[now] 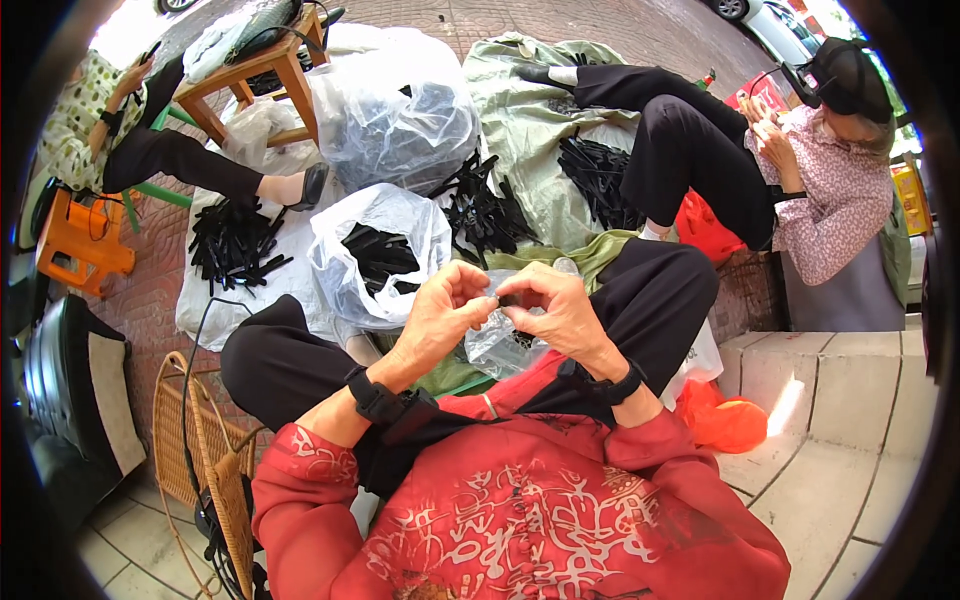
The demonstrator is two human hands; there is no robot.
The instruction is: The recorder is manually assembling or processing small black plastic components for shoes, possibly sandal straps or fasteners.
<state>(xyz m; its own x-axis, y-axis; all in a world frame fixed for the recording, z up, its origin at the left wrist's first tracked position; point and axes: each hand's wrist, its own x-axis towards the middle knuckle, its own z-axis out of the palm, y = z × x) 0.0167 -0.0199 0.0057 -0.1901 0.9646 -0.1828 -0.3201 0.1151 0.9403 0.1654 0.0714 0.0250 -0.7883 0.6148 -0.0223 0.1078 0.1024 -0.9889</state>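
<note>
In front of my lap, my left hand (447, 312) and my right hand (556, 310) meet, thumb and fingers of each pinched together. A tiny dark bit (498, 300) shows between the fingertips, too small to name. Just beyond my left hand stands a white plastic bag (335, 235), its mouth spread around black strips (378, 255). Below my hands, a clear plastic bag (497, 348) lies between my knees. Loose heaps of similar black strips (487, 213) spread over the sheets past my hands.
A large filled plastic bag (405, 130) stands farther back. Another heap of strips (235, 245) lies left. A wooden stool (265, 75), an orange stool (85, 240) and a wicker basket (185, 430) flank the left. Two people sit nearby; tiled steps (815, 470) rise at right.
</note>
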